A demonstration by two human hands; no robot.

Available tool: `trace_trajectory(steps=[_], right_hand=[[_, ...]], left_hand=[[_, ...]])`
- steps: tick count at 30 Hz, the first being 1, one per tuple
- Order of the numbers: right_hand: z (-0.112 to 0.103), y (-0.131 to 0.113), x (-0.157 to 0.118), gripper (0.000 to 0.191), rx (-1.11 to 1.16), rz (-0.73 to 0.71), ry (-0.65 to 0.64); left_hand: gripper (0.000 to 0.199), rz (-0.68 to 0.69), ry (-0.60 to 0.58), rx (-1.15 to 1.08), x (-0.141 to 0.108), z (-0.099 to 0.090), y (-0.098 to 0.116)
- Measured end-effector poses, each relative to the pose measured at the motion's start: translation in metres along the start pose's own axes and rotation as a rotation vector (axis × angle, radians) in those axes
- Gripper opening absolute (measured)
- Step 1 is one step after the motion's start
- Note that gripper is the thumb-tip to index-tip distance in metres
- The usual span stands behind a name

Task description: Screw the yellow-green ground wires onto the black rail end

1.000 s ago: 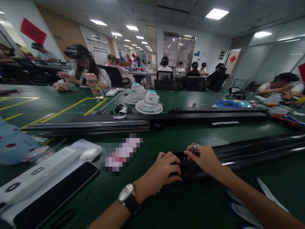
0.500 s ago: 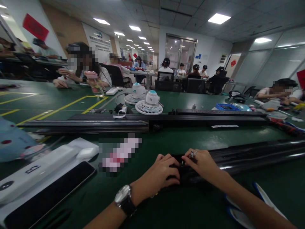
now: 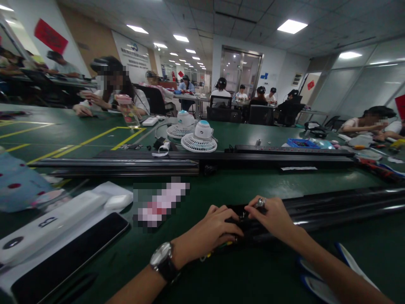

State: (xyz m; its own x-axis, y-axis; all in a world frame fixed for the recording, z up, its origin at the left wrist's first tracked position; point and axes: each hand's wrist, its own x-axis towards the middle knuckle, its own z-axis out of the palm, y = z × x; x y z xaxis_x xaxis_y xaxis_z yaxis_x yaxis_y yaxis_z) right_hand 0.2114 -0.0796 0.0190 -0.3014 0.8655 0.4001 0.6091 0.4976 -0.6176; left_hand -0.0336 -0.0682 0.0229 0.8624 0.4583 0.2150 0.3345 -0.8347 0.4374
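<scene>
A long black bar with a glossy surface lies on the green table, running from my hands to the right edge. My left hand, a watch on its wrist, has its fingers curled over the bar's near end. Beside it, my right hand, wearing a ring, pinches at the same end with thumb and forefinger. Whatever sits in that pinch is too small and dark to name. Yellow and green wires show under my left fingers.
More black bars lie across the table's middle, with two white fans behind them. At left are a phone and a white box. Blue-edged white slippers or similar lie lower right. Co-workers sit across the table.
My right hand has shifted slightly right and its pinch has drawn a little away from my left fingers. More of the coloured wires shows. The view has tilted slightly.
</scene>
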Motion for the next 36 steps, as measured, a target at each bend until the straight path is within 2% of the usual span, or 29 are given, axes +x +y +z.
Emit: trace_trajectory(steps=[10,19,21,25,27,31,33,36], right_hand=[[0.005,-0.001,-0.002,0.029,-0.288,-0.136,-0.069],[0.006,0.0,-0.002,0.023,-0.302,-0.164,-0.086],[0.001,0.001,0.0,0.018,-0.306,-0.205,-0.143],[-0.017,0.001,0.002,0.016,-0.315,-0.393,-0.359],[-0.022,0.002,0.002,0.017,-0.289,-0.361,-0.307],[-0.017,0.006,-0.001,0.014,-0.145,-0.117,-0.09],[-0.011,0.006,-0.002,0.014,-0.086,-0.039,-0.057],[-0.003,0.006,-0.002,0.014,-0.06,-0.019,-0.069]], left_hand=[[0.015,-0.006,0.004,0.005,0.001,-0.001,0.001],[0.01,-0.039,-0.009,0.023,0.0,0.003,0.0],[0.009,-0.037,-0.027,0.033,0.0,0.001,0.001],[0.018,-0.025,-0.06,0.036,0.0,-0.002,0.003],[0.023,-0.024,-0.063,0.023,-0.001,-0.003,0.003],[0.02,-0.017,-0.054,-0.001,-0.002,-0.004,0.002],[0.019,-0.019,-0.049,0.004,-0.001,-0.003,0.002],[0.02,-0.024,-0.036,0.019,0.001,0.0,0.002]])
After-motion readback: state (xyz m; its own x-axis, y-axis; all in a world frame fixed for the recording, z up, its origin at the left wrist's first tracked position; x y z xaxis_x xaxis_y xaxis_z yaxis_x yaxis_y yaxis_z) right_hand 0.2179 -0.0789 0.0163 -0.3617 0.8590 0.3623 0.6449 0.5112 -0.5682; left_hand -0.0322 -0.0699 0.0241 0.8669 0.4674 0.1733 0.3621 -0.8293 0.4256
